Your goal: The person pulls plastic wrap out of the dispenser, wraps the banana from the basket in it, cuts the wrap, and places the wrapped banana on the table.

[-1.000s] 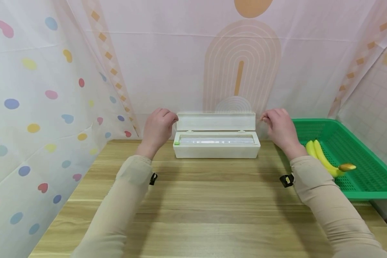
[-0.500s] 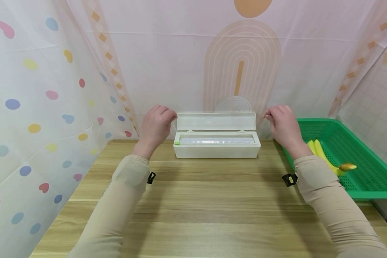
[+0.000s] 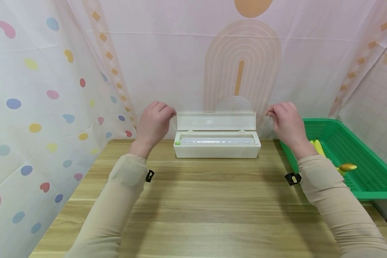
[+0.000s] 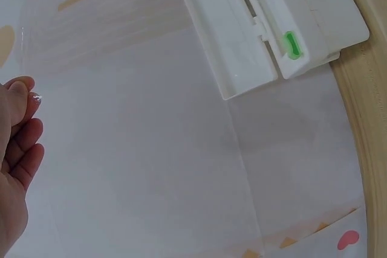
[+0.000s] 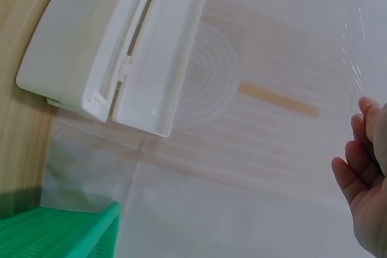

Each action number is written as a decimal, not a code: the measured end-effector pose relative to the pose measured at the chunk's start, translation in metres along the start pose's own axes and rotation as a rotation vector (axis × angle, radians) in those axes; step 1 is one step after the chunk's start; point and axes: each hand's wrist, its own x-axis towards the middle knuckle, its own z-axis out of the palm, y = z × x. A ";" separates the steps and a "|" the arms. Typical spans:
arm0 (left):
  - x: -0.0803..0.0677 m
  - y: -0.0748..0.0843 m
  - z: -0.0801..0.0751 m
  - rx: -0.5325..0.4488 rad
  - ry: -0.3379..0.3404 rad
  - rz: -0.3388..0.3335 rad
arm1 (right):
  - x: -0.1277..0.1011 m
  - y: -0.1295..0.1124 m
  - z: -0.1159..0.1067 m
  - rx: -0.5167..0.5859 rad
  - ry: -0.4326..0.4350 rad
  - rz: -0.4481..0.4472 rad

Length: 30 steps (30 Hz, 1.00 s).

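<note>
A long white cling film dispenser (image 3: pixel 217 151) stands at the back of the table with its lid (image 3: pixel 216 122) raised. Through its top window a shiny roll (image 3: pixel 216 140) shows, and a green slider (image 4: pixel 293 45) sits at the left end. My left hand (image 3: pixel 155 123) is raised beyond the box's left end, thumb and forefinger pinching a corner of clear film. Level with it past the right end, my right hand (image 3: pixel 288 125) pinches the other side. The cling film (image 5: pixel 361 49) is nearly invisible, showing mainly as glints near the right fingertips.
A green plastic basket (image 3: pixel 364 195) stands at the right, with yellow bananas (image 3: pixel 318 147) in it partly behind the right forearm. Patterned cloth (image 3: pixel 167 64) hangs close behind the box and along the left. The wooden table (image 3: pixel 213 208) extends toward me.
Both hands have risen slightly and spread apart, the left going left and the right going right, still pinching the film. The dispenser has stayed in place.
</note>
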 end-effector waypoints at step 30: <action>0.008 0.008 -0.024 -0.066 0.086 0.073 | 0.006 -0.007 -0.020 0.024 0.122 -0.160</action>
